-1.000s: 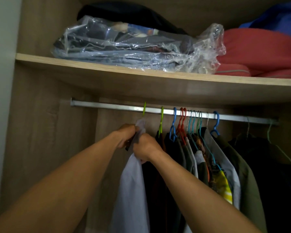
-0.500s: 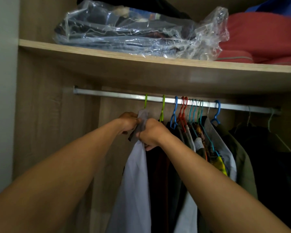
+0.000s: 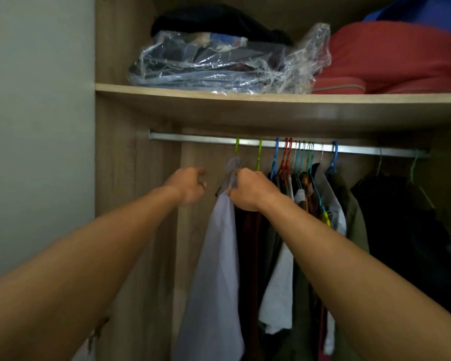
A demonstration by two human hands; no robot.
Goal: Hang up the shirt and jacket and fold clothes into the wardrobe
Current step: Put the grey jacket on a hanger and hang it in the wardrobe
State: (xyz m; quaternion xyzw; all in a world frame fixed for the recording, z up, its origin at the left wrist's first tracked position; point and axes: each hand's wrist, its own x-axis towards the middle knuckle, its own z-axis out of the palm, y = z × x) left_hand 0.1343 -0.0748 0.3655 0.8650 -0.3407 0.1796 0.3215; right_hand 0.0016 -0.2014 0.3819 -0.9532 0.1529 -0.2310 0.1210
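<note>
A person reaches into an open wardrobe, where a pale shirt [image 3: 219,256] hangs at the left end of the rail [image 3: 193,138] from a lime-green hanger [image 3: 236,147]. The right hand [image 3: 250,190] grips the bunched collar just under the hook, its fingers [image 3: 238,175] curled round the cloth. The left hand [image 3: 188,185] hovers just beside the shirt without touching it, its fingers [image 3: 202,182] loosely curled on nothing, though blur hides the detail.

To the right, a crowded row of clothes [image 3: 297,204] fills the rail on blue, red and teal hangers, with dark garments [image 3: 401,230] at the far end. On the shelf [image 3: 167,89] above lie a clear plastic bag [image 3: 219,66] of folded clothing and red bedding [image 3: 388,56].

The shirt appears to be hung, with the hook over the rail and the body falling straight. What seems left here is to settle the collar and let go. Whether the jacket is already among the dark garments cannot be told. No loose clothes waiting to be folded are in view, so that part of the job looks yet to come.
</note>
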